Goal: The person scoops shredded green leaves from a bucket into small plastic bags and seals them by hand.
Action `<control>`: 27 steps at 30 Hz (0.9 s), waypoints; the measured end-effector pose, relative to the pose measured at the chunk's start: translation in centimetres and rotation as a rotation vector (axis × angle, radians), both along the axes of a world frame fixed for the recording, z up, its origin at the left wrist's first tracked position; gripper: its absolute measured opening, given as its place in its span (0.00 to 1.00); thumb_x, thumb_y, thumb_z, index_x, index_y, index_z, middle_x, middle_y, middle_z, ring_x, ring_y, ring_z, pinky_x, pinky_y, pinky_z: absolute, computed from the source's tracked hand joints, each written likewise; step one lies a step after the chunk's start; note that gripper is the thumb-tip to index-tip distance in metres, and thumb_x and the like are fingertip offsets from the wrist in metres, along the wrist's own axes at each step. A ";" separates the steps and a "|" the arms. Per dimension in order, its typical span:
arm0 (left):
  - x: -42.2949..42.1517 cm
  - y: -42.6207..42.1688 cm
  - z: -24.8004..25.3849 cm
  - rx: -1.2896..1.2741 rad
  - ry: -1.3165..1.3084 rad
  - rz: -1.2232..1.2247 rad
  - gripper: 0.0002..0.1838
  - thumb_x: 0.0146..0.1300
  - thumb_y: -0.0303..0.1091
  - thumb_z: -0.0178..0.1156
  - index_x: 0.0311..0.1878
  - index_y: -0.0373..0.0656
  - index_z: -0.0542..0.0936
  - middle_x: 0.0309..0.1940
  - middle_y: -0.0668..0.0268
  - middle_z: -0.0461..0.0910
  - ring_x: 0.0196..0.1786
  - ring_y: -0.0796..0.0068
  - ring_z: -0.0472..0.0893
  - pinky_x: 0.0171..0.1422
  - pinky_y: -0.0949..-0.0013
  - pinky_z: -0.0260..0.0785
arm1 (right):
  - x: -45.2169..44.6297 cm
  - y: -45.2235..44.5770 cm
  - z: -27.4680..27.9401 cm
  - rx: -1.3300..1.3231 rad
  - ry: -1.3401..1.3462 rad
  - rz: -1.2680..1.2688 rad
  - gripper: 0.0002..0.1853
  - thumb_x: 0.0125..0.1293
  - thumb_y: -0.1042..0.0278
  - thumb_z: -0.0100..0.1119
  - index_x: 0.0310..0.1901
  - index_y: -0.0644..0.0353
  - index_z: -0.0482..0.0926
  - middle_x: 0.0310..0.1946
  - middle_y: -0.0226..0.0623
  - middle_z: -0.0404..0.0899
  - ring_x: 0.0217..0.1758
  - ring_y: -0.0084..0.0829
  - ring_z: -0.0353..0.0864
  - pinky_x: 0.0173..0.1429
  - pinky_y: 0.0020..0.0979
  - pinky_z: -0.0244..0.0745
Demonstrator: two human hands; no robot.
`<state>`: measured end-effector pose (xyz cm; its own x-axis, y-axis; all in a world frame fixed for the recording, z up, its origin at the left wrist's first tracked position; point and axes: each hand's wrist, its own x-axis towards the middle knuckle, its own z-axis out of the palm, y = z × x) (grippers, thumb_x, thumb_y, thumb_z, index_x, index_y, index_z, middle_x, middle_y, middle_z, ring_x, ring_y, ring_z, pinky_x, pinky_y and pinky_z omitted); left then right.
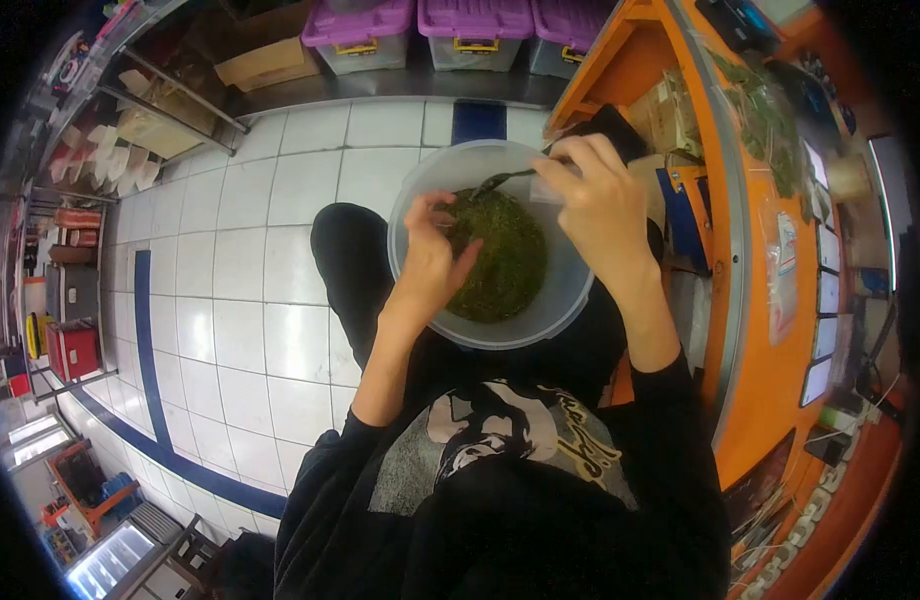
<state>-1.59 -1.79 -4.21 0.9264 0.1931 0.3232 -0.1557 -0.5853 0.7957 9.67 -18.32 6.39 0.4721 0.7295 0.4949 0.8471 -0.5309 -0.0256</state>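
Okay, head view on my feed: right hand [597, 203] pinches the fork [507, 177] by its handle, head down by the greens [502, 262] in the tub [572, 278]. Left hand [430, 255] is loose, fingers spread over the tub, gripping nothing I can see; contact with the greens unclear. Tub's at the wearer's legs [348, 265]. My guess: fork light, stiff, slick if wet, so hold mid-handle; greens soft, clumpy; steady tub by the rim.

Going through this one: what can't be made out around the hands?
In the head view:
Utensil: handle end hidden by the right hand.
Green contents: pieces too small and blurred to identify.
Bucket: inner bottom covered by the contents.
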 end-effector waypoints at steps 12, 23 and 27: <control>0.9 -1.0 0.2 -0.012 -0.460 0.029 0.47 0.43 0.11 0.70 0.57 0.52 0.48 0.60 0.44 0.58 0.45 0.62 0.78 0.49 0.63 0.75 | -4.7 1.1 -4.6 0.482 0.575 0.172 0.13 0.49 0.76 0.68 0.38 0.57 0.81 0.41 0.32 0.75 0.42 0.33 0.80 0.41 0.35 0.76; -0.1 -0.5 0.2 -0.170 -0.229 -0.007 0.44 0.46 0.17 0.72 0.61 0.44 0.53 0.56 0.50 0.69 0.48 0.64 0.80 0.55 0.67 0.72 | -4.5 0.0 -4.9 0.351 0.336 0.132 0.14 0.44 0.81 0.65 0.36 0.57 0.79 0.43 0.32 0.74 0.39 0.32 0.78 0.38 0.34 0.78; -0.4 -0.3 -0.1 -0.653 -0.039 -0.047 0.29 0.58 0.19 0.66 0.58 0.38 0.61 0.44 0.60 0.79 0.48 0.74 0.79 0.56 0.71 0.70 | -3.9 -0.6 -5.7 0.405 0.371 0.157 0.13 0.47 0.81 0.65 0.37 0.58 0.80 0.44 0.33 0.75 0.39 0.33 0.80 0.38 0.34 0.77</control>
<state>-2.02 -2.12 -4.34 0.9286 0.3205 0.1869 -0.2053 0.0243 0.9784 5.80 -18.95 0.72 0.5690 0.5914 0.5714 0.8105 -0.2858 -0.5113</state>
